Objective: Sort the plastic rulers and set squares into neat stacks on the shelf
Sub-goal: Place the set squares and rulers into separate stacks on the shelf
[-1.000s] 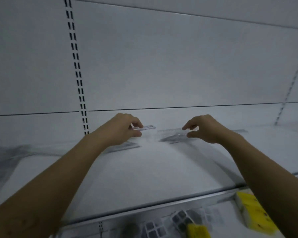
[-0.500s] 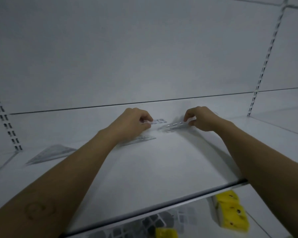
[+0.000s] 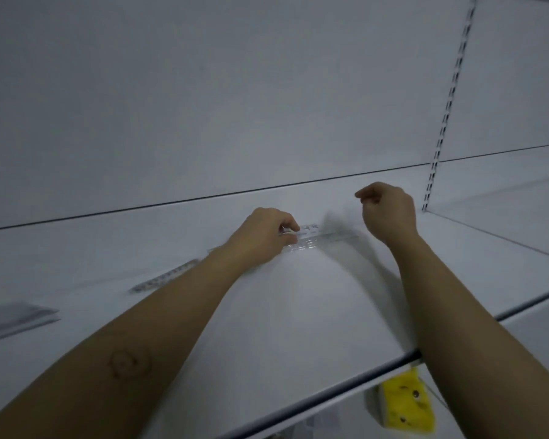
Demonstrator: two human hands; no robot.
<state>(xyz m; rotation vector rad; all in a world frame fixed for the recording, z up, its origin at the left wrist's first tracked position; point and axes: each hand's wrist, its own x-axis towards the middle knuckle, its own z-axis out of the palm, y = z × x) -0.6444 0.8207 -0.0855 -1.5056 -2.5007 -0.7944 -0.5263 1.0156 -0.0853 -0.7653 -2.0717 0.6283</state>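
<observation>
Shelf sorting, mid-task: L hand (image 3: pixel 263 237) pinches clear rulers (image 3: pixel 314 240) lying flat on shelf (image 3: pixel 298 312), near back wall (image 3: pixel 267 122); fingers curled onto stack's left end. R hand (image 3: pixel 387 210) hovers above other end, fingers loosely curled, holding nothing. Risks: one-sided grip cd let slick plastic pivot or fan out. Stray ruler (image 3: pixel 165 277) & set squares (image 3: pixel 16 315) lie well apart to left, apparently unsorted. Dim light + clear plastic = edges easily misjudged.

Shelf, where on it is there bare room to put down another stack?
Bare: the front of the shelf between the forearms, in front of the clear rulers the left hand pinches; also right of the right hand, toward the slotted upright. Crowded: the left side, with a loose ruler and set squares.
</observation>
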